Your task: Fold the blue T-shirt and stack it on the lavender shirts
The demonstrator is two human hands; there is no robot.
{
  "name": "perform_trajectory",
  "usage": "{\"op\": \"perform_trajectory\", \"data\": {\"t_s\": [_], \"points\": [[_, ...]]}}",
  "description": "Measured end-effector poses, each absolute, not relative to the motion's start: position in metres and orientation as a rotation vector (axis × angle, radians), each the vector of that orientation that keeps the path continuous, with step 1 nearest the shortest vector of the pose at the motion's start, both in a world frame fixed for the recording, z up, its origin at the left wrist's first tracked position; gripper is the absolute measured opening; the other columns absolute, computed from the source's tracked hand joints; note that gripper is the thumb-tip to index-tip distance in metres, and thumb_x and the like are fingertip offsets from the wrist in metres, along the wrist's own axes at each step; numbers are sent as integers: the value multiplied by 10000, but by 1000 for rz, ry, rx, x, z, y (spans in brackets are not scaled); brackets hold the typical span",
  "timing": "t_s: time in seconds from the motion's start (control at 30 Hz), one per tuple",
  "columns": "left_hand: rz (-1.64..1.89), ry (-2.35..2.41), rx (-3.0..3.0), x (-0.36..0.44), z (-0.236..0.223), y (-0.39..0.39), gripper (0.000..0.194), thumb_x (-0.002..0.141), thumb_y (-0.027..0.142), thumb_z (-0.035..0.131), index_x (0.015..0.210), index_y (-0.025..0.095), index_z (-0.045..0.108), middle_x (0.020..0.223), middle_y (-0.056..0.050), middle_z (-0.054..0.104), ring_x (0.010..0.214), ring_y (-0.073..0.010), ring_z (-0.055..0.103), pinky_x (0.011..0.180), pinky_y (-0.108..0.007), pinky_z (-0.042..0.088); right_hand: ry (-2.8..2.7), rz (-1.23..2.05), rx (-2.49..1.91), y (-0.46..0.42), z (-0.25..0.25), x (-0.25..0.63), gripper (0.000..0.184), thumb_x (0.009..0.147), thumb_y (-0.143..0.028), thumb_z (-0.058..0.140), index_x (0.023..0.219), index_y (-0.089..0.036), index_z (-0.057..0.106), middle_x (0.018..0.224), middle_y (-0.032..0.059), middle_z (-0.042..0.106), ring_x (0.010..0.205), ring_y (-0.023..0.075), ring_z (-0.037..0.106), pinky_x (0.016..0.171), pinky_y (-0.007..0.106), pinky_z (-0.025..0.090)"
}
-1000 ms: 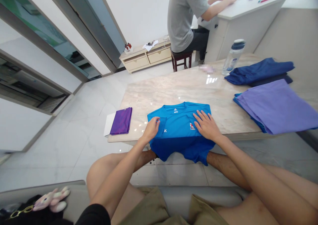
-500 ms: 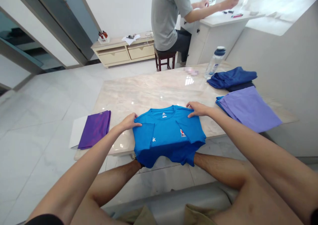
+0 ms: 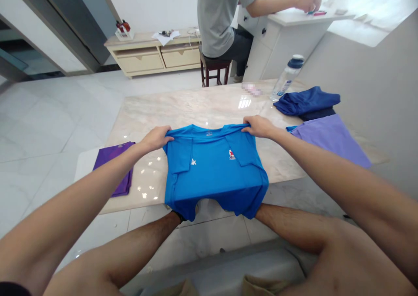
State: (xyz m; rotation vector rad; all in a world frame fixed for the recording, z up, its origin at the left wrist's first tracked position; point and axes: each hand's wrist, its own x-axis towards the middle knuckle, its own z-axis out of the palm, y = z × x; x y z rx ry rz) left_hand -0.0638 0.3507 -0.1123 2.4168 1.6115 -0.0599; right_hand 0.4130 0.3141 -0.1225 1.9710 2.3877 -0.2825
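Note:
A bright blue T-shirt [image 3: 212,169] lies on the marble table [image 3: 196,109] with its sleeves folded in and its hem hanging over the near edge. My left hand [image 3: 156,138] is closed on the shirt's left shoulder corner. My right hand [image 3: 257,126] is closed on the right shoulder corner. Both hands lift the collar edge slightly off the table.
A folded purple garment [image 3: 114,165] lies at the table's left on a white sheet. A lilac pile [image 3: 329,139] and dark blue clothes [image 3: 307,102] lie at the right, by a water bottle [image 3: 287,78]. Another person [image 3: 222,17] sits on a stool [image 3: 214,69] at a white desk behind.
My hands moved from pressing the shirt's folded sleeves to gripping its shoulder corners. The collar edge has been raised and the shirt pulled a little farther onto the table.

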Motion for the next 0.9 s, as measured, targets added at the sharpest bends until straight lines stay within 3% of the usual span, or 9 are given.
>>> {"op": "perform_trajectory", "data": {"t_s": [0.2, 0.33, 0.47, 0.57, 0.7, 0.9], "points": [[254, 1905, 2480, -62, -37, 439, 198, 941, 322, 740, 1107, 215, 724, 1053, -82, 765, 1027, -295, 687, 882, -356, 493, 2442, 175, 2423, 393, -58, 376, 285, 1063, -387, 640, 1231, -165, 701, 1181, 187, 746, 1124, 383, 666, 956, 474, 492], [607, 1930, 2533, -60, 22, 467, 212, 1019, 308, 709, 1187, 179, 696, 1179, -80, 748, 1072, -207, 596, 975, -329, 462, 2592, 407, 2479, 425, -3, 359, 322, 1164, -354, 497, 1270, -83, 634, 1256, 219, 700, 1266, 361, 565, 1100, 536, 386], [904, 1935, 2536, -59, 45, 453, 133, 1073, 252, 646, 1181, 175, 636, 1292, -67, 674, 1130, -161, 528, 1060, -324, 418, 2728, 505, 2388, 423, 19, 365, 307, 1205, -346, 382, 1306, -131, 577, 1280, 198, 678, 1303, 314, 451, 1149, 537, 293], [940, 1848, 2576, -63, 24, 420, 57, 1024, 154, 640, 1060, 189, 615, 1212, -61, 655, 1110, -176, 534, 1016, -328, 432, 2753, 508, 2276, 400, 2, 380, 243, 1150, -261, 441, 1264, -132, 613, 1258, 181, 680, 1287, 323, 469, 1125, 522, 307], [701, 1639, 2677, -72, -37, 353, 137, 913, 70, 602, 932, 205, 597, 1034, -74, 651, 1050, -237, 583, 953, -362, 468, 2821, 322, 2020, 348, -51, 407, 159, 986, -168, 574, 1095, -185, 689, 1142, 162, 717, 1213, 369, 535, 1054, 501, 370], [225, 1353, 2742, -85, -118, 269, 185, 899, 84, 552, 942, 239, 643, 1044, -113, 702, 1059, -316, 638, 927, -447, 481, 2811, -50, 1647, 270, -129, 430, 156, 879, -115, 597, 965, -208, 687, 1035, 158, 727, 1065, 348, 589, 942, 440, 407]]}}
